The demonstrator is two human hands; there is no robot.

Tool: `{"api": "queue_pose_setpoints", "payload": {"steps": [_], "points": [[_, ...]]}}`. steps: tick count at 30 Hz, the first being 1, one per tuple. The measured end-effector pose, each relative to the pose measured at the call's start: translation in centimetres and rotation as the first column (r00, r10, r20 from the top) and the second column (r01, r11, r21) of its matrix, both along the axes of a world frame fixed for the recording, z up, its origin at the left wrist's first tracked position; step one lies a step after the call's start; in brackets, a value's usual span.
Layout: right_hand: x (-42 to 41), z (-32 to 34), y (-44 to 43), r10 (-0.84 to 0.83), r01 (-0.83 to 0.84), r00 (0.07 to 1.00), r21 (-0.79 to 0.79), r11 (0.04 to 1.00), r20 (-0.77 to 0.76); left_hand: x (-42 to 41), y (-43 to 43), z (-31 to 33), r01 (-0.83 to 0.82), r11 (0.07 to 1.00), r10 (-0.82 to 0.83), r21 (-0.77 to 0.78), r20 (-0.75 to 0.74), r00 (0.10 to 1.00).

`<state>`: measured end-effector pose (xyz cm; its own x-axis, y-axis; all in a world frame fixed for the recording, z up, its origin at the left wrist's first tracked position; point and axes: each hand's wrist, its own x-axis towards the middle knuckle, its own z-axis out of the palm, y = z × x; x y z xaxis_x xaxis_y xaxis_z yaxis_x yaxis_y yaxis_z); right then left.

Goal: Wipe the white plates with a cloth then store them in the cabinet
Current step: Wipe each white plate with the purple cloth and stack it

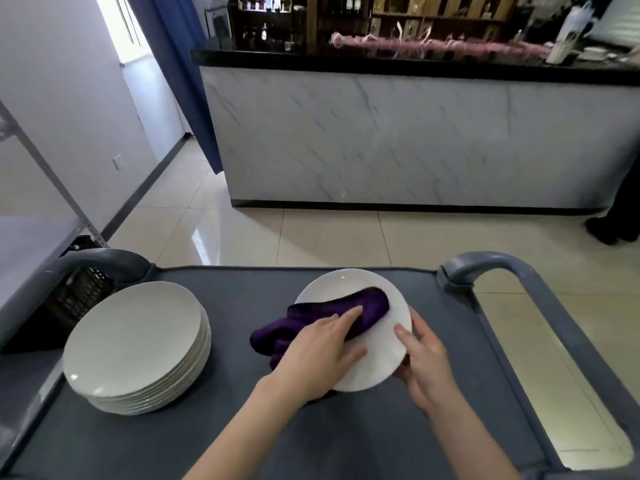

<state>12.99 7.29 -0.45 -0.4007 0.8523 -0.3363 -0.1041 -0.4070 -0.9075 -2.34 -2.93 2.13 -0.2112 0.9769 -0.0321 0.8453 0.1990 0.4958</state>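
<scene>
Well to the left of the left hand (318,355) I see a stack of round white ceramic plates (136,344) on the grey cart top (242,296). Its flat fingers press a dark purple fluffy cloth (349,308) onto a single round white plate (377,362), and the right hand (427,368) pinches the rim.

left hand (318,348) flat, fingers straight; right hand (427,362) curled, gripping.
</scene>
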Motion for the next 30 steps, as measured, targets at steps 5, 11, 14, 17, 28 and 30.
{"api": "queue_pose_setpoints", "payload": {"steps": [5, 11, 14, 17, 28, 30], "points": [[0.4, 0.6, -0.2, -0.077, 0.075, 0.996, -0.04, 0.996, -0.053, 0.8, -1.4, -1.4, 0.174, 0.982, -0.184, -0.079, -0.144, 0.972], [0.3, 1.1, -1.0, -0.069, 0.063, 0.993, -0.065, 0.996, -0.091, 0.8, -1.7, -1.1, 0.26, 0.965, -0.259, 0.027, -0.027, 0.965], [0.0, 1.4, -1.6, -0.025, 0.021, 0.996, -0.046, 0.999, -0.091, 0.4, -0.2, -1.1, 0.308, 0.951, -0.301, 0.032, -0.132, 0.944], [0.2, 1.7, -2.2, 0.015, -0.018, 0.997, -0.034, 0.999, -0.076, -0.4, 1.7, -0.7, 0.33, 0.942, -0.315, 0.056, -0.183, 0.931], [1.7, 3.0, -1.1, -0.056, 0.059, 0.995, 0.029, 0.998, -0.086, -3.7, 1.7, -1.4, 0.151, 0.983, -0.135, 0.1, -0.157, 0.978], [1.5, 3.1, -1.1, -0.061, 0.065, 0.994, 0.036, 0.997, -0.088, -3.0, 0.6, -1.5, 0.135, 0.986, -0.119, 0.093, -0.159, 0.98]]}}
